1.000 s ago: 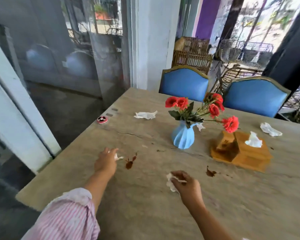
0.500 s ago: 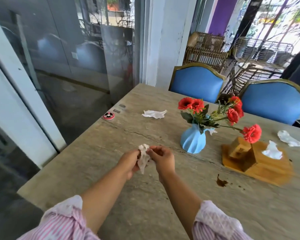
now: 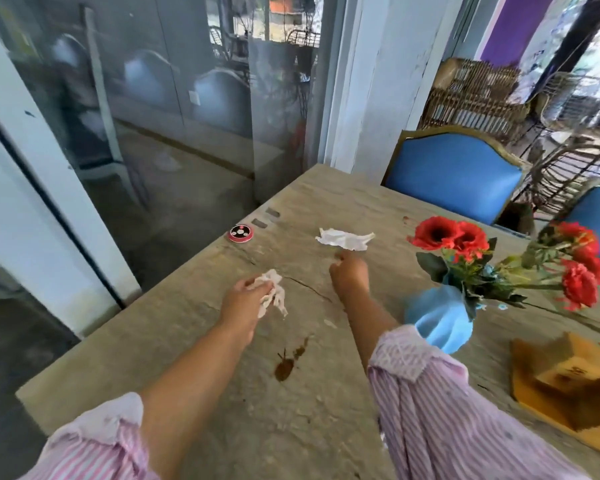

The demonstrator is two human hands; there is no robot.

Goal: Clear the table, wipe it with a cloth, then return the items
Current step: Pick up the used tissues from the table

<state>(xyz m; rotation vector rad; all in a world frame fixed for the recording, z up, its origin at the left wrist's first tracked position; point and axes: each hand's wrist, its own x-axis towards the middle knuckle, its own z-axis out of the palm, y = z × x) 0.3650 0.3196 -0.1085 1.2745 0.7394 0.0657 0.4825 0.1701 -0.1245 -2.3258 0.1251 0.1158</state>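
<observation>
Bench (image 3: 187, 341) far from cleared. Wooden tissue holder (image 3: 568, 386) and blue vase (image 3: 440, 323) of red flowers both sit on it at right. Left hand (image 3: 243, 299) grips a wad of crumpled tissue (image 3: 272, 292) just over the bench. Right hand (image 3: 349, 271), fingers bunched and apparently empty, is right at the loose tissue (image 3: 343, 239) lying further out; contact unclear. Brown stain (image 3: 286, 365) between the forearms is unwiped, and the red call button (image 3: 240, 233) sits at the left edge. No cloth in view. Looks like early litter pickup. Rest of clearing, wipe and return are all pending.
</observation>
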